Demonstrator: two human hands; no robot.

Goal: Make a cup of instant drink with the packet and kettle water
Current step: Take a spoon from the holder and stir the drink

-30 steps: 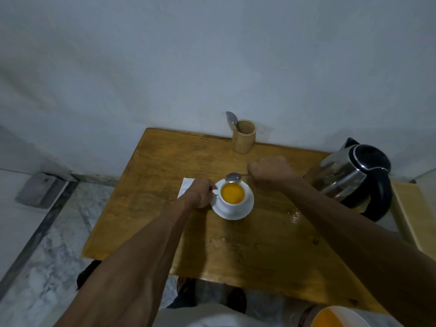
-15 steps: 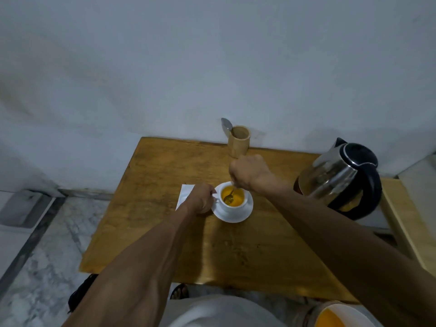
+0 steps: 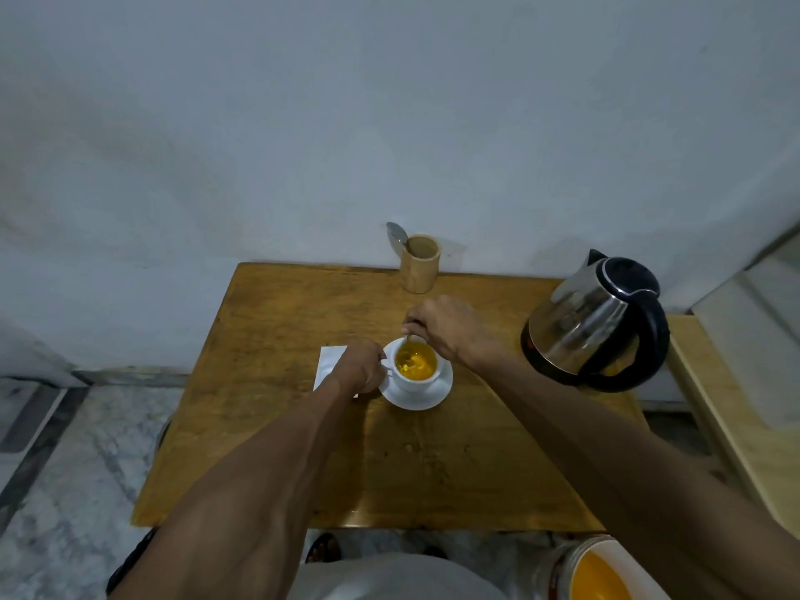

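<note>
A white cup full of orange drink stands on a white saucer in the middle of the wooden table. My left hand grips the cup's handle from the left. My right hand hovers over the cup's far rim, pinching a spoon whose bowl dips into the swirling liquid. A white packet lies flat left of the cup, partly under my left hand. The steel kettle with a black handle and lid sits at the table's right edge.
A bamboo holder with another spoon stands at the table's far edge against the wall. A white bucket of orange liquid sits on the floor at bottom right. A pale wooden ledge lies right of the table.
My right hand brought the spoon from the cup's far rim down into the drink, and the liquid now swirls. My left hand has stayed on the cup's handle.
</note>
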